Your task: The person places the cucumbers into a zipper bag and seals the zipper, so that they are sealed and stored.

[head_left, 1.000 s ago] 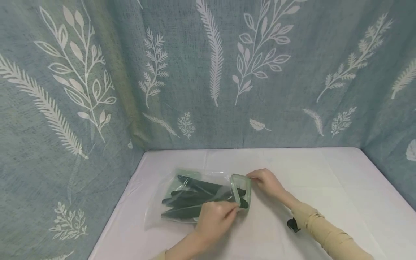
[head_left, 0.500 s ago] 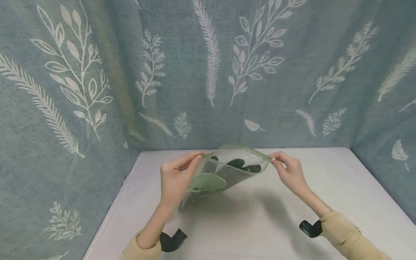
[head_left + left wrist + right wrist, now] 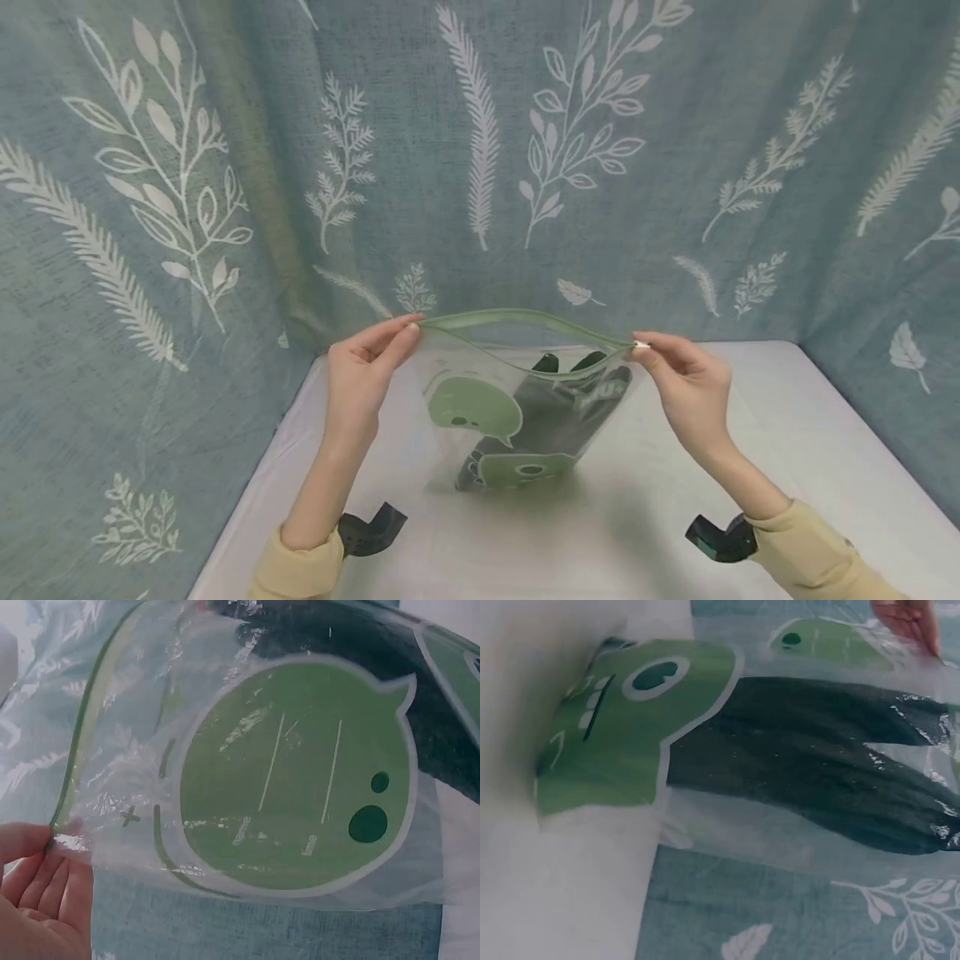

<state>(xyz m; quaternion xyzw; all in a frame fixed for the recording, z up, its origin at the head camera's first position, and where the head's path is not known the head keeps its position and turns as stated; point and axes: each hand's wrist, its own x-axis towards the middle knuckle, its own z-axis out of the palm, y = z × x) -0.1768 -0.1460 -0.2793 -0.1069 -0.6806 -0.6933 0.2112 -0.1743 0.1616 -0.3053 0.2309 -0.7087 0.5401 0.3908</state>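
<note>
A clear zip bag (image 3: 480,392) with green cartoon prints hangs upright over the white table (image 3: 757,450), its bottom close to the cloth. Several long dark green pods (image 3: 558,417) stand inside it. My left hand (image 3: 412,327) pinches the left end of the green zip strip (image 3: 517,318). My right hand (image 3: 641,346) pinches the right end, and the mouth gapes a little between them. The left wrist view shows the green speech-bubble print (image 3: 292,780) and my left fingers (image 3: 37,877) on the bag's corner. In the right wrist view the dark pods (image 3: 810,765) lie behind the film.
Blue-grey curtains with white leaf prints (image 3: 480,150) wall in the table at the back and on both sides. Black wrist-camera mounts (image 3: 367,532) (image 3: 712,537) sit under both forearms, just above the cloth.
The bag lay flat on the table a second ago. Both hands have lifted it upright and moved apart to the two ends of the zip top.
</note>
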